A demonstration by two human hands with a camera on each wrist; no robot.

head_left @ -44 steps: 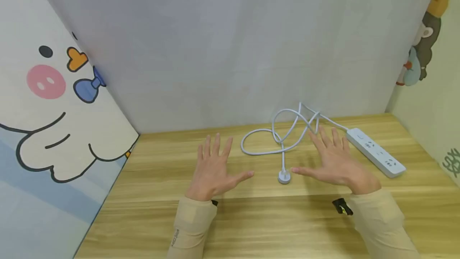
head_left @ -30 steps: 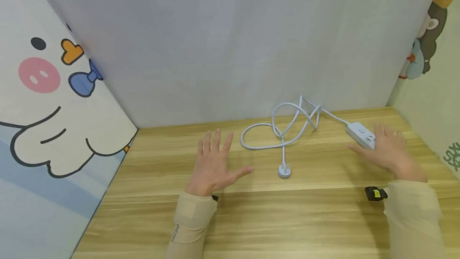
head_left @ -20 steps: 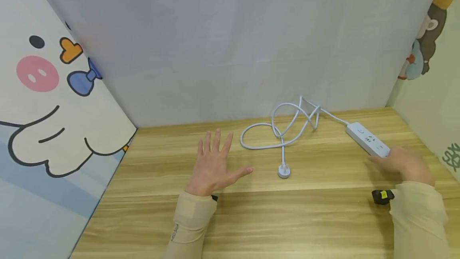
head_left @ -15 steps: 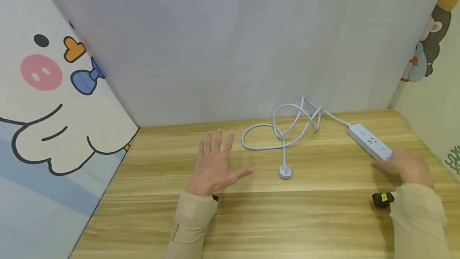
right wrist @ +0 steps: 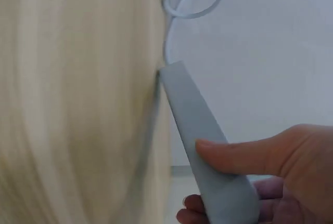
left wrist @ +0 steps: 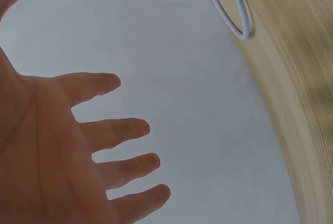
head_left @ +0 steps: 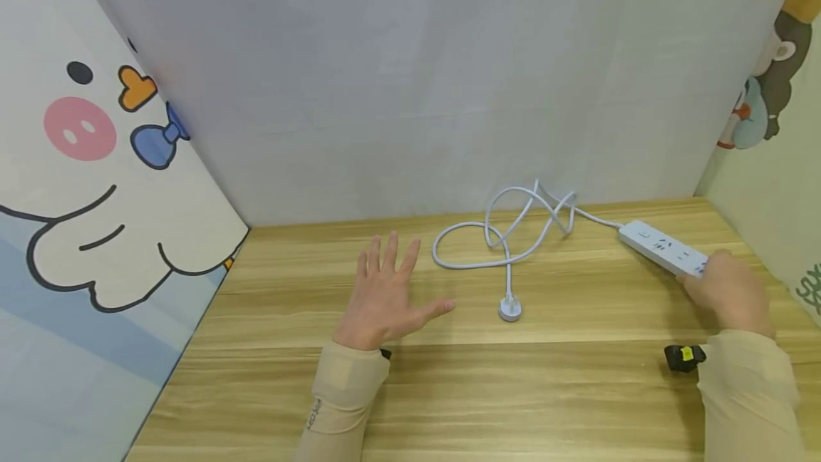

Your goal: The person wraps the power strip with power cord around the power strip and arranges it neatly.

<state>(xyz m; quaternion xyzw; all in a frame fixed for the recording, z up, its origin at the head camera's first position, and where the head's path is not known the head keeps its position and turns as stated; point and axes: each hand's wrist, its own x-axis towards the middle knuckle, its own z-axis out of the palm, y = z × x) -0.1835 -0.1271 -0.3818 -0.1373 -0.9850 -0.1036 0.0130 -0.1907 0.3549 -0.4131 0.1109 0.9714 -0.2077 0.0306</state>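
My right hand [head_left: 732,292] grips the near end of a white power strip [head_left: 661,244]. In the right wrist view the thumb lies along one side of the power strip [right wrist: 195,115] and curled fingertips show at the other side. That near end is tilted up off the table, while the far end stays low. From the strip a white cord [head_left: 471,266] runs left in loose loops to a round plug [head_left: 510,309] lying on the table. Left of the plug, my left hand [head_left: 381,301] is spread with straight fingers and holds nothing; its palm [left wrist: 47,156] shows in the left wrist view.
The wooden table [head_left: 513,405] meets a pale back wall [head_left: 410,91]. A cartoon-printed panel [head_left: 128,234] stands along the left side, and a greenish wall [head_left: 782,219] bounds the right. Part of the cord's loops lies close to the back wall.
My right hand has moved right from beside the plug to the power strip, taken hold of its near end and raised that end. My left hand stays spread in about the same place.
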